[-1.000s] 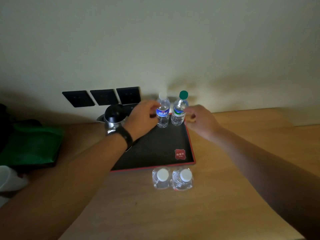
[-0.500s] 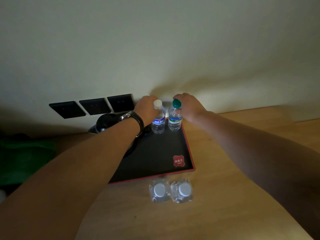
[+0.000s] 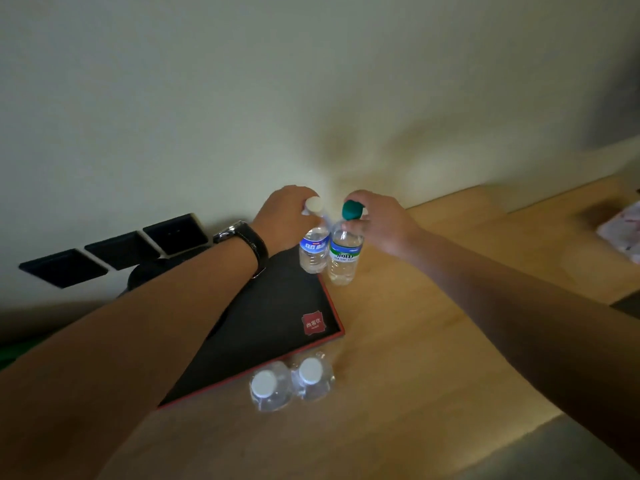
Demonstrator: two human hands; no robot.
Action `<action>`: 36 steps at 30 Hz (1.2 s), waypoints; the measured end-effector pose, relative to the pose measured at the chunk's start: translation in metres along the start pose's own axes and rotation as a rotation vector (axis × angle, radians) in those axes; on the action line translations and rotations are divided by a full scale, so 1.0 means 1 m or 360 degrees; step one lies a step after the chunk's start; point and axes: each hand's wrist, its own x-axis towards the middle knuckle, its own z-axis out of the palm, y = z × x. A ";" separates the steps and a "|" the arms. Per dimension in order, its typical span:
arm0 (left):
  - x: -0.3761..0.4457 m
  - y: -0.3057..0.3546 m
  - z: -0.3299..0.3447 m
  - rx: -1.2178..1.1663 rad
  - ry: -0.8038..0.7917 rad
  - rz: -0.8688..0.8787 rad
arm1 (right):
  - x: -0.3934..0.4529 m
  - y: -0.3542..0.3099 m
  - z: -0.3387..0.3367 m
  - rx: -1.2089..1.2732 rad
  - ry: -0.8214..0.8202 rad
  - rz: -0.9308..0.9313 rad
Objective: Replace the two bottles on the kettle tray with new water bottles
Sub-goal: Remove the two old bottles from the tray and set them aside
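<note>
A black kettle tray (image 3: 277, 327) with a red rim lies on the wooden table. My left hand (image 3: 284, 220) grips the neck of a white-capped bottle with a blue label (image 3: 313, 249), held over the tray's far right corner. My right hand (image 3: 381, 223) grips the neck of a green-capped bottle with a green label (image 3: 344, 258), lifted just past the tray's right edge. Two clear white-capped bottles (image 3: 270, 389) (image 3: 313, 377) stand side by side on the table at the tray's near edge. The kettle (image 3: 152, 271) is mostly hidden behind my left forearm.
Three black wall sockets (image 3: 117, 249) sit on the wall behind the tray. A patterned cloth or packet (image 3: 623, 230) lies at the far right of the table. Bare wood stretches to the right of the tray. The table's near right edge (image 3: 540, 427) drops off.
Both hands have closed on the two tray bottles and lifted them, shifting them right; the green-capped one now hangs off the tray's edge. The camera has tilted.
</note>
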 end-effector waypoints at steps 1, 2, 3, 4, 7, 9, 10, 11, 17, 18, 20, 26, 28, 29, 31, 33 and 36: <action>0.005 0.012 0.007 -0.0016 -0.0027 0.0032 | -0.008 0.008 -0.011 0.0007 0.0036 0.0044; 0.009 0.023 0.015 -0.0039 -0.0052 0.0054 | -0.017 0.017 -0.021 0.0005 0.0073 0.0084; 0.015 0.038 0.025 -0.0053 -0.0087 0.0084 | -0.027 0.027 -0.034 -0.0011 0.0119 0.0124; 0.019 0.049 0.034 -0.0055 -0.0125 0.0098 | -0.035 0.036 -0.042 -0.0032 0.0148 0.0152; 0.029 0.078 0.066 -0.0102 -0.0231 0.0148 | -0.060 0.064 -0.065 -0.0093 0.0233 0.0252; 0.032 0.097 0.089 -0.0168 -0.0294 0.0155 | -0.078 0.084 -0.077 -0.0088 0.0302 0.0307; 0.033 0.105 0.101 -0.0193 -0.0325 0.0151 | -0.087 0.093 -0.083 -0.0083 0.0331 0.0334; 0.034 0.112 0.113 -0.0215 -0.0351 0.0148 | -0.095 0.103 -0.087 -0.0081 0.0355 0.0361; 0.027 0.139 0.169 -0.0282 -0.0428 0.0198 | -0.135 0.150 -0.094 -0.0019 0.0452 0.0552; 0.026 0.142 0.176 -0.0280 -0.0440 0.0204 | -0.139 0.156 -0.093 -0.0011 0.0462 0.0569; 0.026 0.145 0.186 -0.0272 -0.0463 0.0219 | -0.146 0.167 -0.090 0.0006 0.0475 0.0599; 0.027 0.149 0.195 -0.0333 -0.0463 0.0125 | -0.153 0.178 -0.088 0.0062 0.0533 0.0622; 0.027 0.149 0.195 -0.0347 -0.0472 0.0098 | -0.153 0.177 -0.089 0.0069 0.0506 0.0614; 0.026 0.148 0.195 -0.0350 -0.0473 0.0091 | -0.153 0.175 -0.089 0.0060 0.0492 0.0608; 0.023 0.148 0.194 -0.0367 -0.0461 0.0078 | -0.151 0.170 -0.090 0.0024 0.0452 0.0598; 0.022 0.147 0.192 -0.0369 -0.0443 0.0071 | -0.148 0.162 -0.091 -0.0037 0.0416 0.0567; 0.018 0.145 0.183 -0.0338 -0.0418 0.0068 | -0.140 0.144 -0.091 -0.0246 0.0375 0.0392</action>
